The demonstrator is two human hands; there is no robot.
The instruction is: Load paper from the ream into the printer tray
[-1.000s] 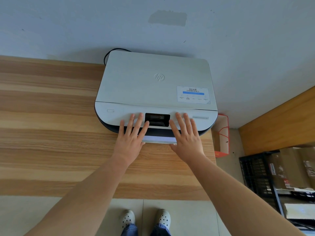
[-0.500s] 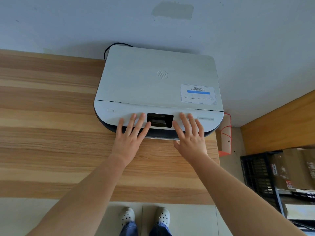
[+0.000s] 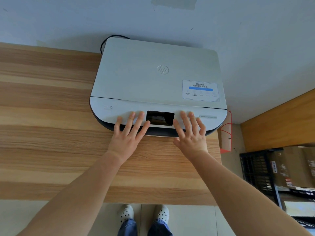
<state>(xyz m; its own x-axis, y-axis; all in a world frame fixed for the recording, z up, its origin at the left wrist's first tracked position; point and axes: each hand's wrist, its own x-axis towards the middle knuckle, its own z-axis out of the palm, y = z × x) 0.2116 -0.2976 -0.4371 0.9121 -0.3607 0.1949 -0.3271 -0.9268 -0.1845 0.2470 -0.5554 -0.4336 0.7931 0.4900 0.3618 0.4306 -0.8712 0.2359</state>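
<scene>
A white printer sits on a wooden table against a wall. A person's left hand and right hand lie flat, fingers spread, on the printer's front edge, either side of its dark screen

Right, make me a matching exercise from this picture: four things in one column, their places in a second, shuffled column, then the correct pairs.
Things:
1. left hand
2. right hand
3. power button
4. label sticker

Places:
A. on the lid, near its front right corner
B. front panel of the printer, left of the dark screen, fingers spread
C. far left of the front panel
D. front panel, right of the dark screen, fingers spread

Pairs: 1-B, 2-D, 3-C, 4-A
</scene>
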